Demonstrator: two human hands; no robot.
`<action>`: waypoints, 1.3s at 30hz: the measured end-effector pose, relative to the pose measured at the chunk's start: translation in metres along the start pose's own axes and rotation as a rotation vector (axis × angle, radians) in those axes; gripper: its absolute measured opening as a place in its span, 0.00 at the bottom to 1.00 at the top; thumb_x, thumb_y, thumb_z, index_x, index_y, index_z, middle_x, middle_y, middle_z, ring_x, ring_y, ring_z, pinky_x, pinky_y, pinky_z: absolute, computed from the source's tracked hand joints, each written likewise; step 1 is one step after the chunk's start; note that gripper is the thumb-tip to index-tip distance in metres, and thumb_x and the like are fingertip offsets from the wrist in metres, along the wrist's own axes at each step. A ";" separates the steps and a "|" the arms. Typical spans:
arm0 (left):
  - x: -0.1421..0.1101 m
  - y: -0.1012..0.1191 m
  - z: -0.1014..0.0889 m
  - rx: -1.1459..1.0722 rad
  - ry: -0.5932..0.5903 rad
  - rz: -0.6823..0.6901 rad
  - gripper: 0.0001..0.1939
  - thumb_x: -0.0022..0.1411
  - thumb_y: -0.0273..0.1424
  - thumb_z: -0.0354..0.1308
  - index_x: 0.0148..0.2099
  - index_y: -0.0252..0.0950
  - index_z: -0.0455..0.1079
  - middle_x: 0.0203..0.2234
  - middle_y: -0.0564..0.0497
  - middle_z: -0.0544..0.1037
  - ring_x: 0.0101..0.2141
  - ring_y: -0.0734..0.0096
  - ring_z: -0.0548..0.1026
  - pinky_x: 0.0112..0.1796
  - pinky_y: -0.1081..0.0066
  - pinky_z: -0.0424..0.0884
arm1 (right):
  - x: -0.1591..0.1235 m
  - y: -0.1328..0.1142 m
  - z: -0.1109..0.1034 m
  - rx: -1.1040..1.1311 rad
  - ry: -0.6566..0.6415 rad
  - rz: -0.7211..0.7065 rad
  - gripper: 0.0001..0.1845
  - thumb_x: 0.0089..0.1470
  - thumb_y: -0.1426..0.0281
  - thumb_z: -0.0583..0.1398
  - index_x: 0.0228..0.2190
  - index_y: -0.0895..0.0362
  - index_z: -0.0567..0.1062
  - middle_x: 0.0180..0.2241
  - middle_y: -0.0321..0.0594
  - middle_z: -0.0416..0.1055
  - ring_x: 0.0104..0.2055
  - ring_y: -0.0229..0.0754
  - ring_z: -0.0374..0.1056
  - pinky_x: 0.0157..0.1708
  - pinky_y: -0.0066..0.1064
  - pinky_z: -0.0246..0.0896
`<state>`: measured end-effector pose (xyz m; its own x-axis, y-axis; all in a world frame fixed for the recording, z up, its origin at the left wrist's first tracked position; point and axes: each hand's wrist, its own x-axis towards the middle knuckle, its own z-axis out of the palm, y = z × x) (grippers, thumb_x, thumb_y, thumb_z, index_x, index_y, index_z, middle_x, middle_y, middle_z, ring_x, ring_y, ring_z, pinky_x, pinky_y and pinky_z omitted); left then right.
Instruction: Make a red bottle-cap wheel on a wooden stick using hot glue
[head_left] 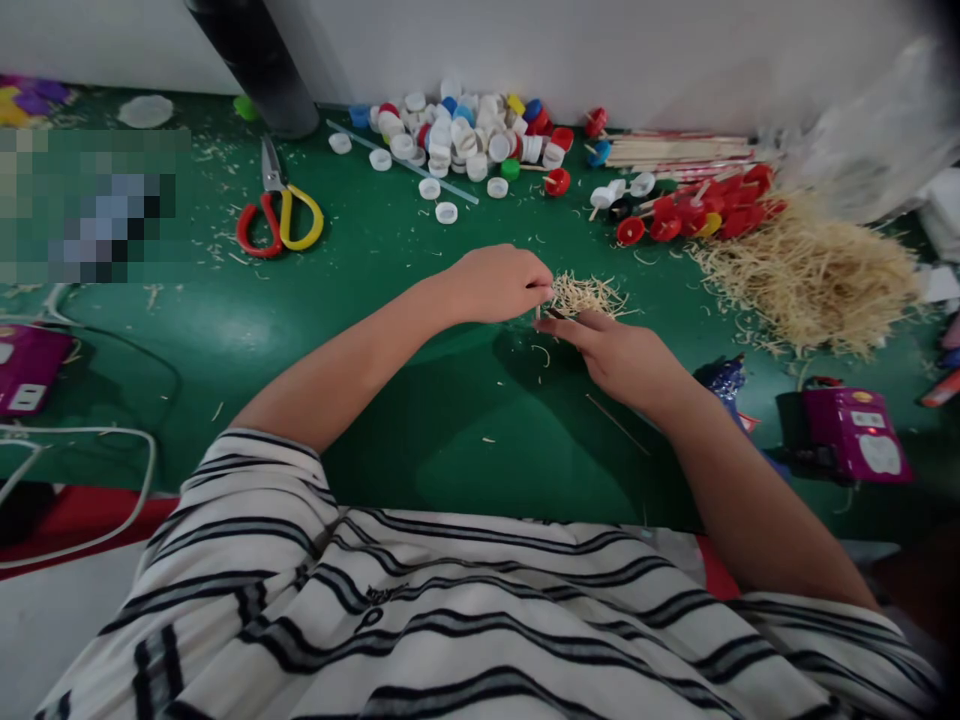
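Observation:
My left hand (501, 287) is closed, pinching a short thin wooden stick (537, 316) that points down toward the green table. Close beside it, my right hand (626, 358) is closed on a dark thin tool, apparently a knife (556, 313), its blade edge near the stick. Most of the tool is hidden by my fingers. A small heap of pale wood shavings (589, 293) lies just behind both hands. One thin stick (619, 424) rests on the table below my right hand.
Bottle caps (465, 135) are piled along the wall. Red caps on sticks (679, 215), bare sticks (675, 152) and a large shavings heap (817, 270) sit at right. Scissors (282, 205) lie at left; purple boxes (859, 432) and white cables (146, 500) are at the sides.

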<state>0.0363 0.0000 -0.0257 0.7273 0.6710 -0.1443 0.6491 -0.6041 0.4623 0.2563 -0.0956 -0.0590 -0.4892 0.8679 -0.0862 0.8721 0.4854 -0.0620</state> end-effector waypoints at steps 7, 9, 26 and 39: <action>0.001 0.000 0.002 0.006 0.011 -0.002 0.20 0.71 0.35 0.51 0.25 0.38 0.59 0.18 0.53 0.61 0.22 0.71 0.57 0.31 0.64 0.53 | -0.003 0.005 0.000 0.110 0.025 -0.027 0.27 0.68 0.73 0.48 0.61 0.47 0.74 0.52 0.44 0.77 0.41 0.45 0.75 0.30 0.32 0.57; 0.001 0.001 0.003 0.014 0.013 -0.015 0.19 0.71 0.36 0.51 0.26 0.38 0.60 0.18 0.53 0.62 0.22 0.70 0.58 0.31 0.65 0.54 | -0.004 0.005 0.002 0.184 0.033 -0.020 0.24 0.70 0.69 0.48 0.62 0.50 0.70 0.54 0.46 0.78 0.40 0.46 0.76 0.32 0.33 0.60; -0.002 0.006 0.004 0.191 -0.017 0.031 0.18 0.75 0.37 0.45 0.46 0.38 0.76 0.24 0.48 0.72 0.28 0.63 0.68 0.36 0.64 0.59 | 0.000 0.004 0.007 -0.024 0.210 0.074 0.20 0.73 0.63 0.49 0.47 0.51 0.80 0.48 0.40 0.84 0.44 0.45 0.78 0.30 0.35 0.51; 0.002 0.002 0.008 0.164 0.011 -0.001 0.18 0.75 0.37 0.44 0.44 0.37 0.74 0.25 0.47 0.71 0.31 0.63 0.71 0.36 0.65 0.61 | 0.005 -0.002 0.011 -0.004 0.204 0.099 0.23 0.73 0.64 0.48 0.51 0.52 0.82 0.50 0.42 0.83 0.42 0.44 0.77 0.29 0.33 0.50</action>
<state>0.0409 -0.0031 -0.0326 0.7248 0.6756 -0.1347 0.6780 -0.6649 0.3134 0.2519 -0.0939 -0.0702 -0.3889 0.9145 0.1117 0.9159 0.3969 -0.0597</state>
